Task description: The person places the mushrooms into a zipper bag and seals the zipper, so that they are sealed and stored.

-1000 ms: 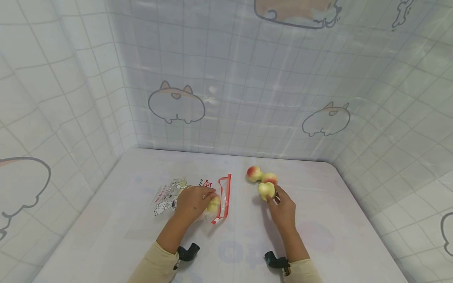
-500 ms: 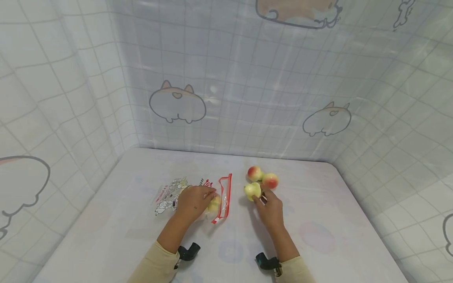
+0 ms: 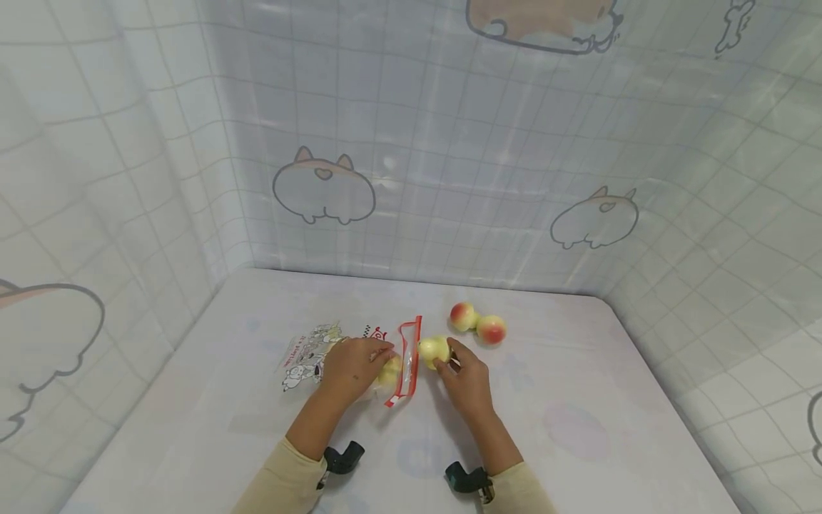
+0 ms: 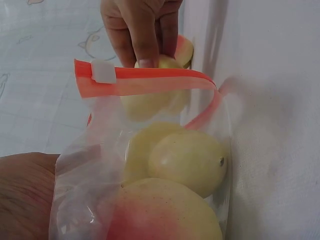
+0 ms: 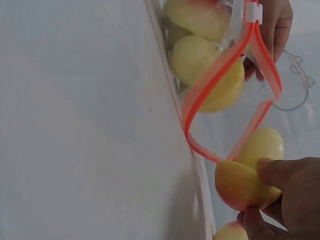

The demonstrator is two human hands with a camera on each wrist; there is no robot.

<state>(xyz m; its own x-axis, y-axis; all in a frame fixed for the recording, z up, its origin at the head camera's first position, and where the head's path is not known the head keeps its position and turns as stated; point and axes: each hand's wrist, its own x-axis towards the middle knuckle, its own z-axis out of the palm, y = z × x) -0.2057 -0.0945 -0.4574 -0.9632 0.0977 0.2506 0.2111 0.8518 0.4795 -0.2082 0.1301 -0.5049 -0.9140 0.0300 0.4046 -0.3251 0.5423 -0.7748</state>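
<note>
My left hand (image 3: pixel 352 368) pinches the upper film of a clear plastic zip bag (image 3: pixel 308 357) printed with cartoon figures. The bag lies on its side, its red-edged mouth (image 3: pixel 418 350) spread toward the right. Several yellow fruits (image 4: pixel 187 162) are inside, one blushed red. At the mouth, my right hand (image 3: pixel 467 382) grips a two-lobed yellow piece (image 5: pixel 245 185), like two peach-like fruits side by side, between thumb and fingers. It is just outside the opening; whether it touches the rim is unclear. A white slider (image 4: pixel 103 71) sits at one end of the red strip.
Two red-and-yellow fruits, one left (image 3: pixel 462 316) and one right (image 3: pixel 491 330), lie close together on the white table (image 3: pixel 565 371) behind my right hand. Grid-patterned curtains (image 3: pixel 437 157) with cartoon dogs stand at the back and both sides.
My right hand has carried the yellow fruit leftward, away from the two red-and-yellow fruits, to the bag's mouth. The left hand and bag have stayed in place.
</note>
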